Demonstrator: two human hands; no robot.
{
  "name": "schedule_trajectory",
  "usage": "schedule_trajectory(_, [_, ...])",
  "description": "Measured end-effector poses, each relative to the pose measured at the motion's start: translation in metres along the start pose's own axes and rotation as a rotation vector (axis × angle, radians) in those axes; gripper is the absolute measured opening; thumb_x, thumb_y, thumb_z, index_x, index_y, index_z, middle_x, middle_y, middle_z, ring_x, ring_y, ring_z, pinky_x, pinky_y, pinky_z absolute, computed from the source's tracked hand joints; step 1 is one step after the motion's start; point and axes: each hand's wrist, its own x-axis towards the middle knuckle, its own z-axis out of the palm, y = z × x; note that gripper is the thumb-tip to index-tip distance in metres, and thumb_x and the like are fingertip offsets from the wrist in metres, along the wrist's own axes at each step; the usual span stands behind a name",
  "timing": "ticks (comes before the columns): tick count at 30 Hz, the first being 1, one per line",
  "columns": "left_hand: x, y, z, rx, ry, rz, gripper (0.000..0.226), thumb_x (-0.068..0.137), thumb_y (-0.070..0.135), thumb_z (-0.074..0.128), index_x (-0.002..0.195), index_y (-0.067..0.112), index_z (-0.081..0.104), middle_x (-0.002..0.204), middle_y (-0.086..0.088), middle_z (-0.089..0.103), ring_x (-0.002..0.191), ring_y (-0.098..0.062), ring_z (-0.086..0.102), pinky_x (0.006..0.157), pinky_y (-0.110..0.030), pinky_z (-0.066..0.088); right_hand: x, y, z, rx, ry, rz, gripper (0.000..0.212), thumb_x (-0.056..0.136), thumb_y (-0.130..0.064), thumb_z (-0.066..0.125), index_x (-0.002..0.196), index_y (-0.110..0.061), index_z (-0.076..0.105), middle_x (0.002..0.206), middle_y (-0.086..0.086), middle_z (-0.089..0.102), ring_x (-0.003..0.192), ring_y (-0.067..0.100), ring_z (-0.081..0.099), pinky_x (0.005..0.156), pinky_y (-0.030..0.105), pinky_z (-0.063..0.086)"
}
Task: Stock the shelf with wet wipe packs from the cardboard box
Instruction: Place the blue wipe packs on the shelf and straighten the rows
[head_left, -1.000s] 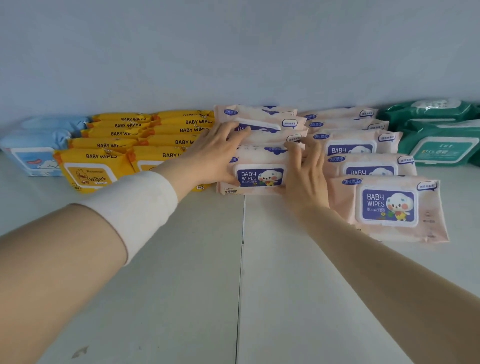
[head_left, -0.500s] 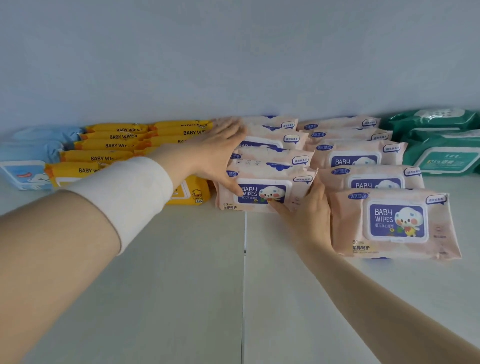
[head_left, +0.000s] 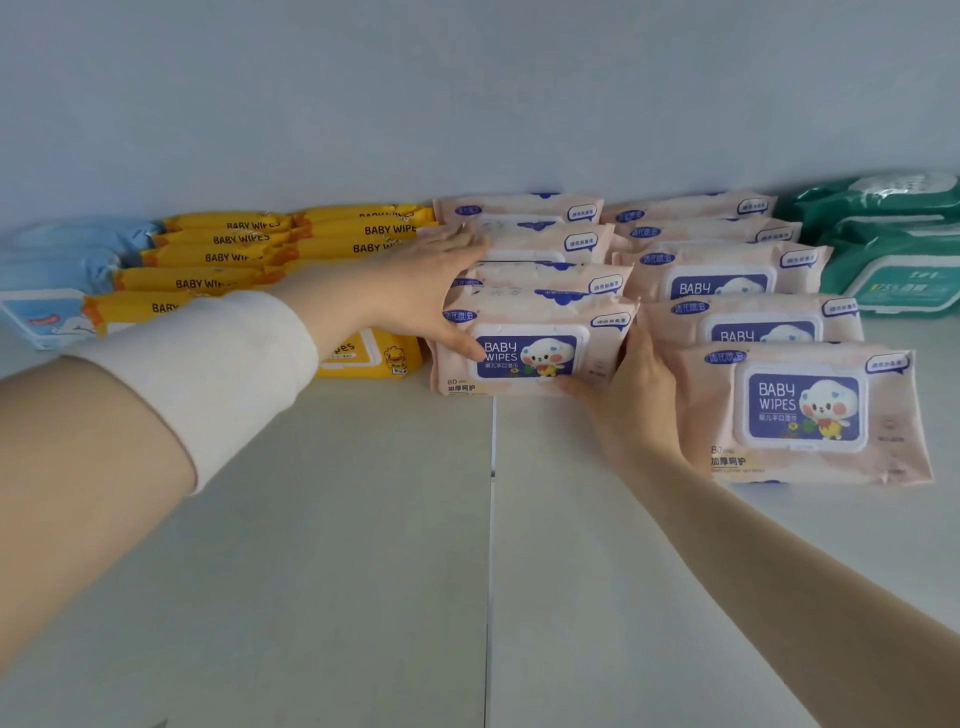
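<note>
Pink baby wipe packs stand in two rows on the white shelf (head_left: 363, 545). The front pack of the left row (head_left: 530, 348) sits between my hands. My left hand (head_left: 415, 296) lies along the left side of that row with straight fingers reaching back, and its thumb touches the front pack's face. My right hand (head_left: 623, 395) cups the front pack's lower right corner, with the thumb along the bottom edge and the fingers against the right end. The right row's front pack (head_left: 805, 410) lies just right of that hand. No cardboard box is in view.
Yellow baby wipe packs (head_left: 234, 244) fill the shelf left of the pink rows, with light blue packs (head_left: 52, 280) at the far left. Green packs (head_left: 893, 249) stand at the far right. A grey wall closes the back. A seam (head_left: 491, 519) runs down the shelf.
My right hand slid from the top of the front pack down to its lower right corner. My left hand moved to the left side of the row. The view came closer.
</note>
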Motion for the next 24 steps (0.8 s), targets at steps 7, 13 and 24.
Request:
schedule_trajectory(7, [0.005, 0.004, -0.002, -0.042, 0.064, 0.006, 0.113, 0.056, 0.059, 0.077, 0.146, 0.017, 0.023, 0.152, -0.001, 0.029, 0.138, -0.021, 0.03, 0.108, -0.03, 0.029, 0.005, -0.004, 0.012, -0.067, 0.043, 0.026, 0.058, 0.077, -0.02, 0.076, 0.124, -0.004, 0.046, 0.124, 0.014, 0.059, 0.113, 0.032, 0.054, 0.093, 0.039, 0.045])
schedule_trajectory(13, [-0.004, 0.009, 0.001, -0.088, 0.063, 0.002, 0.091, 0.061, 0.052, 0.078, 0.136, 0.018, 0.039, 0.137, -0.002, 0.048, 0.121, -0.021, 0.046, 0.096, -0.032, 0.04, -0.003, -0.008, -0.001, 0.011, -0.008, -0.037, 0.076, 0.067, -0.022, 0.083, 0.13, -0.011, 0.042, 0.128, 0.005, 0.055, 0.117, 0.025, 0.051, 0.097, 0.038, 0.043])
schedule_trajectory(24, [-0.001, 0.009, -0.005, -0.183, -0.047, -0.004, 0.1, 0.059, 0.052, 0.079, 0.141, 0.023, 0.029, 0.144, 0.003, 0.042, 0.128, -0.02, 0.043, 0.105, -0.037, 0.04, 0.007, -0.016, -0.003, -0.022, -0.04, -0.006, 0.075, 0.064, -0.024, 0.085, 0.126, -0.01, 0.044, 0.124, 0.006, 0.059, 0.114, 0.026, 0.055, 0.09, 0.034, 0.045])
